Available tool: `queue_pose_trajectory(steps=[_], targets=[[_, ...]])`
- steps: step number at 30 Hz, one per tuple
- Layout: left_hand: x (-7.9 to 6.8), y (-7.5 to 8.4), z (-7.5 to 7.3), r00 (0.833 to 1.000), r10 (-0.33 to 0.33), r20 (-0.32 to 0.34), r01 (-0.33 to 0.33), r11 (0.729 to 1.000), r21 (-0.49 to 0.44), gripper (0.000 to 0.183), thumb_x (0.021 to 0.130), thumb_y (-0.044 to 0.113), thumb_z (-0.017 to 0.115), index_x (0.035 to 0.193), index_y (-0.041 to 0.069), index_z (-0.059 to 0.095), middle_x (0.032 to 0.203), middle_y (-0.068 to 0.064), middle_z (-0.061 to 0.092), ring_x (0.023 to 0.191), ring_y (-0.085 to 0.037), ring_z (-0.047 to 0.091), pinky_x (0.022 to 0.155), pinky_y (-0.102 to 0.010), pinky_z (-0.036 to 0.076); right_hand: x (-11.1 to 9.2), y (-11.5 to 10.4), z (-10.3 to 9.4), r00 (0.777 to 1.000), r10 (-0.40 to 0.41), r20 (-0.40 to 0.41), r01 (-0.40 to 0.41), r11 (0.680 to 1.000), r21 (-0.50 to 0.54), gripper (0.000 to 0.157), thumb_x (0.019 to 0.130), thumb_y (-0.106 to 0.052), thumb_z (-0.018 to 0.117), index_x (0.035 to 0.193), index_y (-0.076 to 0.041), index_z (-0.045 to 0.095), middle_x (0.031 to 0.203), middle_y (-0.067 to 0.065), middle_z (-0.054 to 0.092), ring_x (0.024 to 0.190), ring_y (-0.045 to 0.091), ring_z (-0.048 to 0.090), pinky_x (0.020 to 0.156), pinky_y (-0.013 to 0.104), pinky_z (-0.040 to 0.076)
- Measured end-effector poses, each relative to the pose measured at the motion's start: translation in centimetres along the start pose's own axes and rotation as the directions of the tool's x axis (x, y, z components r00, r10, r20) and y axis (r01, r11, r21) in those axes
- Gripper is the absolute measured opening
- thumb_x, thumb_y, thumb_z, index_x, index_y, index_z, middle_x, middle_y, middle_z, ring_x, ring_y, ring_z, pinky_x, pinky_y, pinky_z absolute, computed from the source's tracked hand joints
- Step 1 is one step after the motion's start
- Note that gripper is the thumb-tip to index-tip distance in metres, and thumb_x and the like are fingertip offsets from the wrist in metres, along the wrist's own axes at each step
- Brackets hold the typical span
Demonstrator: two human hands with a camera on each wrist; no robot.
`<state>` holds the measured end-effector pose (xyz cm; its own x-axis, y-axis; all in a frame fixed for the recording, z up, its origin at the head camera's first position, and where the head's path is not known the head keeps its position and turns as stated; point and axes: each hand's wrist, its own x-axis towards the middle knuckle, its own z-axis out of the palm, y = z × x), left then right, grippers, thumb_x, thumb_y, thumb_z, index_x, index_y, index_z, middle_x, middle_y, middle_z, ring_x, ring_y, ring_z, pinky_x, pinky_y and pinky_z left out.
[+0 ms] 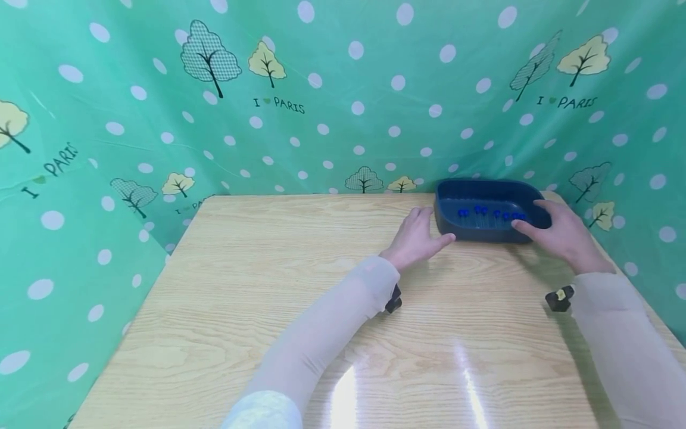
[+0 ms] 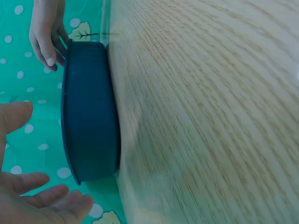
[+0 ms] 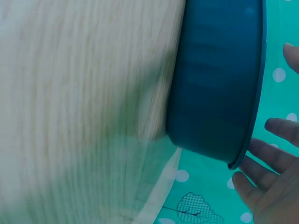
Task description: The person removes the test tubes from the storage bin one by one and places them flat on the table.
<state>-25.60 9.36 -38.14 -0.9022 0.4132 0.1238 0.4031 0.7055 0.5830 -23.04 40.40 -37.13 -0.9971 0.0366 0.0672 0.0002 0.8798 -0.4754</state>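
Observation:
A dark blue, round-cornered basin (image 1: 455,233) stands at the far right of the table. Inside it lie several small bright-blue pieces (image 1: 497,214), too small to make out in kind. My left hand (image 1: 415,239) is by the basin's left end, thumb and fingers spread apart with nothing between them. At the opposite end, my right hand (image 1: 560,231) reaches over the right rim, its thumb overlapping the basin's inside in the head view. Loosely extended right fingers (image 3: 268,158) appear right at the rim in the right wrist view.
The wood-grain table (image 1: 268,286) runs back to a green dotted curtain (image 1: 332,95) printed with trees, which also hangs along both sides. Close behind the basin is the curtain. A small dark device (image 1: 560,298) is on the right wrist.

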Motion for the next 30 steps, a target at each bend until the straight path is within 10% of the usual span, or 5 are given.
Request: queue_pose_trajectory(steps=[30], targets=[[2.5,0.4,1.4,0.996,-0.090,-0.015,0.088,0.991,-0.104,0.077,0.086,0.056,0.062,0.145,0.012,0.039,0.144,-0.002,0.042,0.132,-0.017,0.039,0.106,-0.028,0.035,0.6,1.6,-0.4,0.996,0.066,0.061,-0.070,0.996,0.055,0.103,0.087,-0.062,0.054,0.152,0.001,0.004,0.152,0.033,0.009,0.134,0.056,0.013,0.094,0.073,0.020]])
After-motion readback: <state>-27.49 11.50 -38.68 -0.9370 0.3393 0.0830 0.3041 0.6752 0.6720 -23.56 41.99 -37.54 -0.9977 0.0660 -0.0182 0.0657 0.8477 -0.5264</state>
